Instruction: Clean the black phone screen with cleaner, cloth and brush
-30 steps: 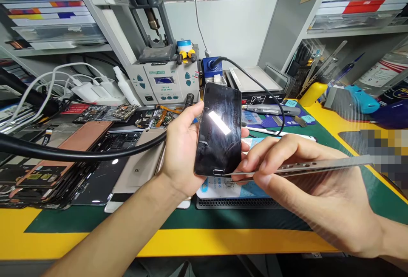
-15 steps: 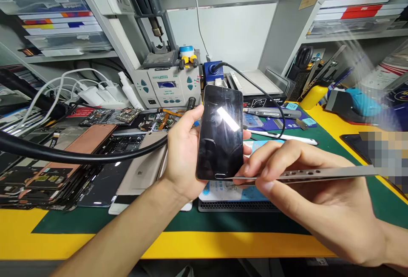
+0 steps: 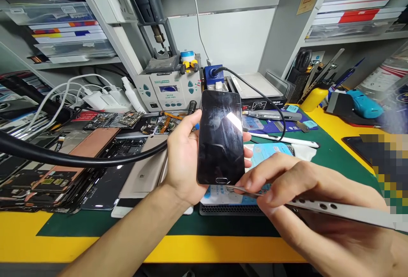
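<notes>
Upright in my left hand (image 3: pixel 183 162) is a black smartphone (image 3: pixel 219 141), its dark, smudged screen facing me and catching a bright reflection. My thumb lies along its left edge, and fingertips wrap round from behind on the right. My right hand (image 3: pixel 318 181) pinches a pair of metal tweezers (image 3: pixel 347 211) with holes along the arm. Their thin tip points left, at the phone's bottom edge just below the home button. Whether the tip touches the phone I cannot tell.
Stacked phone parts (image 3: pixel 76 149) and a gold phone back (image 3: pixel 142 175) lie left. Behind stand a soldering station (image 3: pixel 168 92) and a heating plate (image 3: pixel 255 88). A thick black cable (image 3: pixel 95 161) crosses at left. A blue-white pad (image 3: pixel 270 154) lies under my hands on the green mat (image 3: pixel 236 226).
My right hand has shifted slightly, and the tweezers' rear end has swung downward, so they slope more. The phone stays in my left hand. The whole view has moved a little.
</notes>
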A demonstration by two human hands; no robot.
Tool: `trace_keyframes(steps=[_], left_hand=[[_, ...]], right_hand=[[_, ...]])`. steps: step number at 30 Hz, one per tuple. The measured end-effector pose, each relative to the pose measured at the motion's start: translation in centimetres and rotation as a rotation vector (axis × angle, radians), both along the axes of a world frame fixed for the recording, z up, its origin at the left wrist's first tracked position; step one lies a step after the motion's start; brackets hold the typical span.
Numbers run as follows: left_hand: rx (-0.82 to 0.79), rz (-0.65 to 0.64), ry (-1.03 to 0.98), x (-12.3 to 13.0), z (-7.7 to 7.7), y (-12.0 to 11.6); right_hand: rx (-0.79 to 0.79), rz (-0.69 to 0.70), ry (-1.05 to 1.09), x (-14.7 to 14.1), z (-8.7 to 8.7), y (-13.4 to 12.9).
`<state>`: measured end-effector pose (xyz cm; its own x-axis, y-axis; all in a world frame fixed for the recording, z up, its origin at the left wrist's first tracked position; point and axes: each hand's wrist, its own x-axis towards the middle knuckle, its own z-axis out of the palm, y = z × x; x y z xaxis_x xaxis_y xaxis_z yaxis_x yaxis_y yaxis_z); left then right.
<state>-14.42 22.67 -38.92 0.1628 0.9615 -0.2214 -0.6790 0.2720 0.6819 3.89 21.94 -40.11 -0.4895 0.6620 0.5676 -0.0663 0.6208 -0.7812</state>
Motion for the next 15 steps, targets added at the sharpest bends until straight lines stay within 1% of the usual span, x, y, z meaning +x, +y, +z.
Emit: trace_keyframes(steps=[4, 8, 15], left_hand=[[-0.001, 0.019, 0.014, 0.0, -0.03, 0.07], [-0.021, 0.048, 0.063, -0.05, 0.03, 0.14], [-0.037, 0.073, 0.067, -0.04, -0.02, 0.02]], right_hand=[[0.0, -0.011, 0.001, 0.06, 0.05, -0.01], [0.014, 0.011, -0.003, 0.16, -0.03, 0.16], [0.028, 0.015, -0.014, 0.22, 0.09, -0.22]])
